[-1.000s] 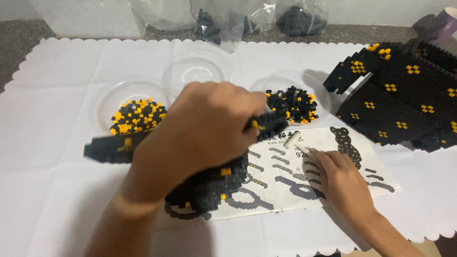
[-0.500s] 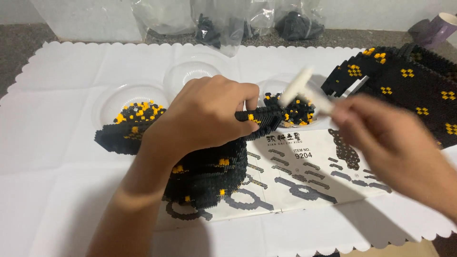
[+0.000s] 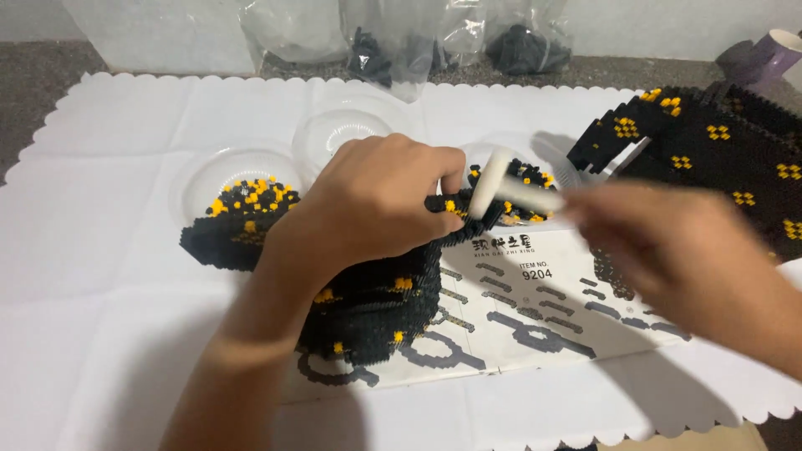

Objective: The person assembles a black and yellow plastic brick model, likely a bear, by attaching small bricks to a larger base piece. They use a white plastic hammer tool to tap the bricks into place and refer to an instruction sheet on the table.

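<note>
A: On the white scalloped table cover (image 3: 92,250), what is the biggest thing?

B: The finished black-and-yellow brick structure (image 3: 718,159) at the far right, standing well apart from the hands. Next in size is the black brick model (image 3: 376,309) in the middle, resting partly on the instruction sheet (image 3: 535,309).

A: And the hands?

B: The left hand (image 3: 376,200) lies curled over the top of the model, fingers wrapped around its upper edge and gripping it. The right hand (image 3: 668,242) is blurred; it is closed around a small white tool (image 3: 501,188) whose head touches the model's top edge, just beside the left fingertips.

A: Anything smaller?

B: Three clear bowls behind the model: the left bowl (image 3: 242,188) holds loose black and yellow bricks, the middle bowl (image 3: 342,129) looks bare, the right bowl (image 3: 526,171) holds more bricks.
</note>
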